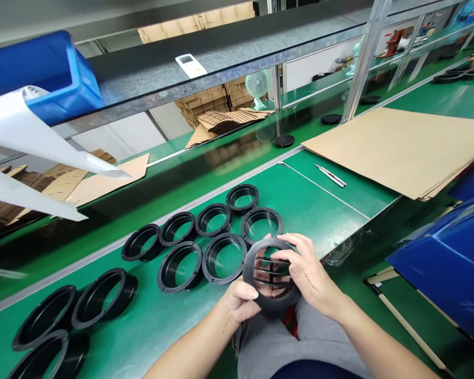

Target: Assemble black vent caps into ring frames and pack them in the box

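Note:
Both hands hold a round black air vent [272, 273] with slats across its opening, above my lap at the table's edge. My left hand [243, 299] grips its lower left rim, thumb on the front face. At the right side, my right hand [308, 268] is closed on the rim, with fingers bent over the front near the slats. Just behind the vent, a black flanged ring [226, 259] and another black ring [279, 217] lie on the green table [296, 192]. Several similar rings spread to the left, among them a tilted black ring [120, 299].
A white utility knife [331, 176] lies beside a stack of cardboard sheets [403, 147]. Black discs [284, 141] sit on the green belt [205, 176] behind the table. Overhead, a shelf carries a blue bin [81, 79] and hanging paper [43, 126]. Blue crates [450, 263] stand at right.

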The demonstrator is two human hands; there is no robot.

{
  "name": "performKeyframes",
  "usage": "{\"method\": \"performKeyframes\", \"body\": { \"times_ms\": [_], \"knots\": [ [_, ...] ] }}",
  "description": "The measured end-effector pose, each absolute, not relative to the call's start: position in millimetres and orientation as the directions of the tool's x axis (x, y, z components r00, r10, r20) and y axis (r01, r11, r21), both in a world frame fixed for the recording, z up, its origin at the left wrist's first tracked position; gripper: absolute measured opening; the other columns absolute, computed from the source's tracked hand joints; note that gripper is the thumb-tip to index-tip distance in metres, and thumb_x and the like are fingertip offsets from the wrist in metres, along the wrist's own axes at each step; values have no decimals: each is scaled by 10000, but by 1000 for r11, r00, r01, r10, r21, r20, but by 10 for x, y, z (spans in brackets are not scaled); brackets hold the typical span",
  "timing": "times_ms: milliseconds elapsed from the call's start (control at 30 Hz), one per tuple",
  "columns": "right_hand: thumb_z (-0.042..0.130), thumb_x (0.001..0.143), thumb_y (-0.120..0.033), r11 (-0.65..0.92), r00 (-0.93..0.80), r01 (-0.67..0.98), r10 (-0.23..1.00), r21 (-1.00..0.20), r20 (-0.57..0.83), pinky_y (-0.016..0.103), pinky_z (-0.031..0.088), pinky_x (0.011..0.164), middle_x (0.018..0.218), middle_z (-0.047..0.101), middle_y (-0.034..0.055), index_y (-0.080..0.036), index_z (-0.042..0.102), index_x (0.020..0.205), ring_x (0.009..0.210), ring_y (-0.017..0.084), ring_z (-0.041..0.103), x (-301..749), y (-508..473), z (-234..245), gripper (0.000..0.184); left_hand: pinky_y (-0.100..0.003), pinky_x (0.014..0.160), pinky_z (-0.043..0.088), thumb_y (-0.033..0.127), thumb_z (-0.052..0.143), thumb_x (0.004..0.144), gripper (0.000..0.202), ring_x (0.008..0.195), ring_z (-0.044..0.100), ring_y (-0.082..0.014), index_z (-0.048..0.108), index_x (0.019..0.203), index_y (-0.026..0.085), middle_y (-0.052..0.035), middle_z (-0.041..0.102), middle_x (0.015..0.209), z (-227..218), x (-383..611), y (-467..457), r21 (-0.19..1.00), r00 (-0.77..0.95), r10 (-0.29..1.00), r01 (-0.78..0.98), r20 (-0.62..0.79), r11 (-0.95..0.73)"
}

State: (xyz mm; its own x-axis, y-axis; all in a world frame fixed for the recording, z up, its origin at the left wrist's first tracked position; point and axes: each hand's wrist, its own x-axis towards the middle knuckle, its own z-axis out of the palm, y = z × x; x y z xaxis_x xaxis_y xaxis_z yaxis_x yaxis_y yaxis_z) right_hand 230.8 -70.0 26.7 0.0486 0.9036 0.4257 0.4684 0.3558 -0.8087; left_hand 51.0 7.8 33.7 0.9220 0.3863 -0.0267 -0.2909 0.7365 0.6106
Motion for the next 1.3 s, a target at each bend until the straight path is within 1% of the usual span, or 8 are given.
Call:
{"method": "performKeyframes", "body": {
  "times_ms": [67,167,267,433,600,800,1000,1300],
  "knots": [
    [233,1062,-584,362,47,471,901,-805,432,568,313,1111,1410,417,78,-289,631,1180,1360,322,268,2298,-694,262,509,-563,1181,224,152,679,601,994,1385,405,-371,318,1514,307,-87,509,1459,337,509,81,588,924,382,-299,-17,751],
    [236,1067,-567,344,59,467,907,-815,417,570,306,1114,1398,427,84,-280,637,1164,1361,320,269,2293,-684,245,502,-571,1187,201,173,663,586,981,1409,359,-388,341,1508,259,-109,463,1495,350,528,74,558,928,372,-294,-29,776],
    [237,1073,-545,323,72,455,916,-830,396,561,306,1117,1388,433,82,-280,644,1146,1362,311,270,2292,-677,239,491,-566,1195,178,181,652,604,933,1417,346,-382,371,1492,218,-125,494,1465,361,545,69,541,925,379,-301,-34,785],
    [239,1078,-533,326,75,440,915,-837,396,543,318,1111,1360,458,76,-285,638,1144,1341,296,298,2284,-671,245,474,-566,1194,173,202,665,610,893,1410,353,-388,410,1465,196,-138,518,1437,356,542,62,521,920,387,-303,-58,798],
    [246,1083,-515,330,80,434,913,-838,400,528,322,1110,1347,467,73,-284,633,1139,1327,291,314,2272,-664,238,455,-546,1198,179,203,670,601,900,1405,360,-384,412,1463,199,-131,500,1456,353,536,53,518,914,398,-301,-84,800],
    [255,1085,-501,323,82,437,915,-839,395,526,328,1105,1344,464,65,-296,634,1147,1331,293,308,2270,-680,254,435,-594,1190,172,177,638,580,936,1417,337,-401,390,1482,219,-125,482,1474,375,539,53,528,921,387,-303,-54,794],
    [256,1083,-500,349,61,446,907,-824,417,547,337,1094,1354,453,71,-303,632,1187,1328,303,312,2283,-694,240,438,-604,1190,167,141,631,537,1007,1436,295,-411,357,1501,248,-101,438,1515,406,532,54,574,932,362,-282,-28,769],
    [254,1079,-511,365,58,464,897,-807,439,549,378,1084,1362,460,88,-287,644,1200,1325,313,337,2283,-694,244,466,-577,1197,172,141,583,515,1044,1434,312,-387,324,1519,264,-72,441,1519,347,496,61,602,927,376,-288,-21,745]
  ]
}}
